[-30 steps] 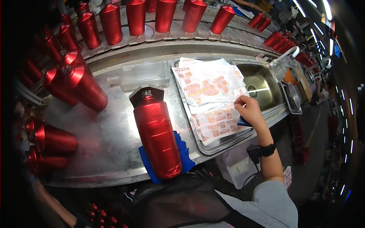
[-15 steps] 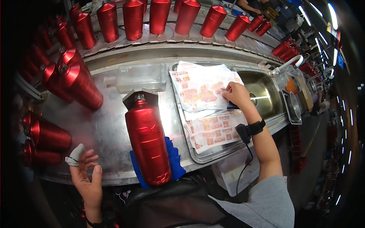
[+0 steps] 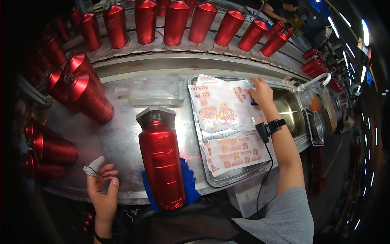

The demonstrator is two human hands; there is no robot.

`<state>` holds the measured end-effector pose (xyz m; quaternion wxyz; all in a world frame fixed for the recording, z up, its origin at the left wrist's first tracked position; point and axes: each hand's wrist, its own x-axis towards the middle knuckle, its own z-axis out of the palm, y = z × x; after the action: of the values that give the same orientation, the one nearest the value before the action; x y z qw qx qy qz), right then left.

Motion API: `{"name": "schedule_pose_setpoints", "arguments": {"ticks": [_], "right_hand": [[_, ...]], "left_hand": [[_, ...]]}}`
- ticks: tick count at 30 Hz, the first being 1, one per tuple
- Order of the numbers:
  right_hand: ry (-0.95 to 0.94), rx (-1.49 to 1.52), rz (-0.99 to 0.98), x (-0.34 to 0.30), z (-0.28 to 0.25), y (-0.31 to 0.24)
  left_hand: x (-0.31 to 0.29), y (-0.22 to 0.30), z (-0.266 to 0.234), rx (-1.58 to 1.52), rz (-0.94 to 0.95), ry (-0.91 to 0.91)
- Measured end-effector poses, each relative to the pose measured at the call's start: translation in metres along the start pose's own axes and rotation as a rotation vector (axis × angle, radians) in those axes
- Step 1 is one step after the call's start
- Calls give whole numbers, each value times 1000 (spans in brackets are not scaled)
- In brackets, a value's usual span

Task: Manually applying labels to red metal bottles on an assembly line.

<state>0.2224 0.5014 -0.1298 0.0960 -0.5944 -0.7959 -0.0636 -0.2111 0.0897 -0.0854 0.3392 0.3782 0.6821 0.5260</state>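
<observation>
A red metal cylinder (image 3: pixel 161 162) lies lengthwise on a blue pad (image 3: pixel 189 182) on the steel bench, its neck against a grey bracket (image 3: pixel 155 116). My left hand (image 3: pixel 101 188), one finger wrapped in white tape, rests open on the bench's front edge to the left of the cylinder, holding nothing. My right hand (image 3: pixel 261 92), with a black wristband, presses on the far right corner of a sheet of red and gold labels (image 3: pixel 221 105). A second label sheet (image 3: pixel 235 151) lies nearer me in the same shallow steel tray (image 3: pixel 226 179).
Several red cylinders (image 3: pixel 175 22) stand in a row on the conveyor behind; others (image 3: pixel 83 91) lie at the left. A clear plastic box (image 3: pixel 157 91) sits behind the bracket. A sink (image 3: pixel 288 112) with a white hooked tap is at the right. Another person (image 3: pixel 280 8) works far back.
My right hand has moved up the tray from the lower label sheet to the upper sheet's far corner. My left hand has come into view at the bench's front edge.
</observation>
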Motion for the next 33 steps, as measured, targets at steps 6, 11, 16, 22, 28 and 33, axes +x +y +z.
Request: {"name": "schedule_pose_setpoints", "arguments": {"ticks": [6, 11, 16, 22, 28, 33], "right_hand": [[-154, 28, 253, 9, 22, 21], [-167, 133, 334, 30, 31, 31], [48, 190, 392, 23, 31, 40], [182, 349, 5, -28, -37, -47], [-99, 864, 66, -58, -85, -80], [-254, 1138, 137, -28, -48, -82]], "left_hand": [[13, 4, 12, -34, -70, -68], [19, 7, 31, -79, -30, -95], [26, 7, 46, -145, -60, -261], [37, 25, 67, -302, -96, -349], [39, 25, 78, -479, -168, -372], [45, 19, 73, -622, -256, -465]]}}
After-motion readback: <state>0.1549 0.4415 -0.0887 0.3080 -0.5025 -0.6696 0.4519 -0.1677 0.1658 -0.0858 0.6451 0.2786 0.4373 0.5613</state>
